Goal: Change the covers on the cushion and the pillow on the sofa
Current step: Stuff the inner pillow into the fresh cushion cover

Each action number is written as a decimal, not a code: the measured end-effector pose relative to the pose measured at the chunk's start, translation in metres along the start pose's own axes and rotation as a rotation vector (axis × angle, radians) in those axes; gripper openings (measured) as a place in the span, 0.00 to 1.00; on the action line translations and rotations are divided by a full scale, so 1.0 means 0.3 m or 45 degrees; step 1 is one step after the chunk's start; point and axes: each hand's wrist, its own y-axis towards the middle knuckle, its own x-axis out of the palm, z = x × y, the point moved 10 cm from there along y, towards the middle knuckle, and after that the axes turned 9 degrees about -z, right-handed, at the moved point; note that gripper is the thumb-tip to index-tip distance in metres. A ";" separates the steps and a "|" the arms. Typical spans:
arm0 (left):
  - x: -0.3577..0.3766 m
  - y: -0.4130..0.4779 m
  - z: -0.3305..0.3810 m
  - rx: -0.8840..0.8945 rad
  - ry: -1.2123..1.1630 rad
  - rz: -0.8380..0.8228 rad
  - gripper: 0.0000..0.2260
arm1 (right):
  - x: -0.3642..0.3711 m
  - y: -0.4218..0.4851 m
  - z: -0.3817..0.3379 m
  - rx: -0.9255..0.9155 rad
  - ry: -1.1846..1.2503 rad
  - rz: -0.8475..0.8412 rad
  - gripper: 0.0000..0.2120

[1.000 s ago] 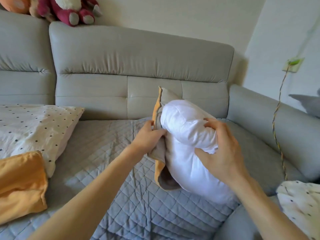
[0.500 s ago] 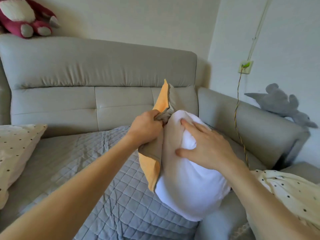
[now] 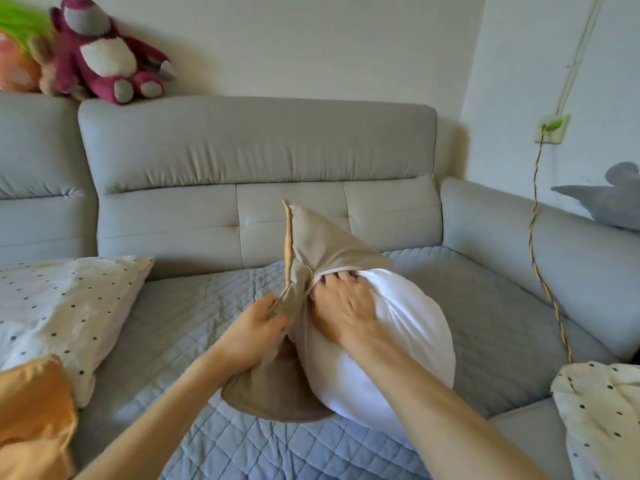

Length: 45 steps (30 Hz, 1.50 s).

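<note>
Well to the left of the left hand, an orange cloth [image 3: 34, 417] and a dotted pillow [image 3: 65, 306] are lying on the quilted mat [image 3: 180, 320]. The left hand [image 3: 254, 329] is curling tightly round a bunched fold of the beige cover [image 3: 322, 244], gripping it. The cover is sitting against that hand and between both hands. Its free corner is pointing up toward the sofa back [image 3: 256, 147], and an orange seam is running down its left edge.

The right hand [image 3: 343, 306] is lying spread and flat on the white cushion [image 3: 408, 341], pressing into it. Its fingertips seem to be slipping under the cover's rim, though the fold is partly hiding them. The cushion is bulging out beneath and to the right of this hand, looking plump and smooth. Its long axis is running from the cover's corner down toward the person's near right, with the bare end nearest. Well to the right of the right hand, a dotted cloth [image 3: 602, 427] is lying.
</note>
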 end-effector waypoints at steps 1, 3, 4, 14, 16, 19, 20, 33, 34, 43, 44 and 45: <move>-0.031 0.006 -0.049 -0.040 0.157 0.043 0.06 | -0.005 -0.011 -0.051 -0.077 0.028 0.065 0.08; -0.100 -0.006 -0.130 -0.090 0.353 0.159 0.05 | -0.042 -0.056 -0.140 -0.319 0.171 0.187 0.10; -0.134 -0.019 -0.159 -0.113 0.444 0.219 0.07 | -0.081 -0.091 -0.159 -0.428 0.266 0.280 0.11; -0.056 -0.027 -0.002 0.293 1.049 0.464 0.29 | -0.185 -0.348 -0.029 -0.387 0.289 0.392 0.23; -0.032 -0.010 0.066 0.372 1.147 0.555 0.26 | -0.178 -0.354 -0.006 -0.302 0.281 0.300 0.27; -0.018 0.024 0.118 0.290 1.139 0.544 0.25 | -0.175 -0.375 0.010 -0.167 0.158 0.245 0.24; -0.026 0.041 0.113 0.177 1.061 0.504 0.25 | -0.174 -0.385 -0.002 -0.147 0.054 0.250 0.23; -0.015 0.155 0.184 0.264 0.546 -0.074 0.27 | 0.015 -0.248 -0.084 -0.294 -0.236 0.004 0.28; -0.007 0.146 0.187 0.282 0.538 -0.081 0.24 | 0.035 -0.207 -0.104 -0.299 -0.226 0.040 0.26; -0.004 0.109 -0.013 0.144 0.332 -0.102 0.29 | 0.134 -0.026 -0.077 -0.381 -0.203 -0.026 0.22; -0.005 0.103 -0.061 0.086 0.385 -0.115 0.33 | 0.104 -0.056 -0.092 -0.447 -0.158 0.083 0.18; 0.012 0.095 -0.106 0.055 0.405 -0.145 0.37 | 0.075 -0.085 -0.095 -0.475 -0.131 0.185 0.15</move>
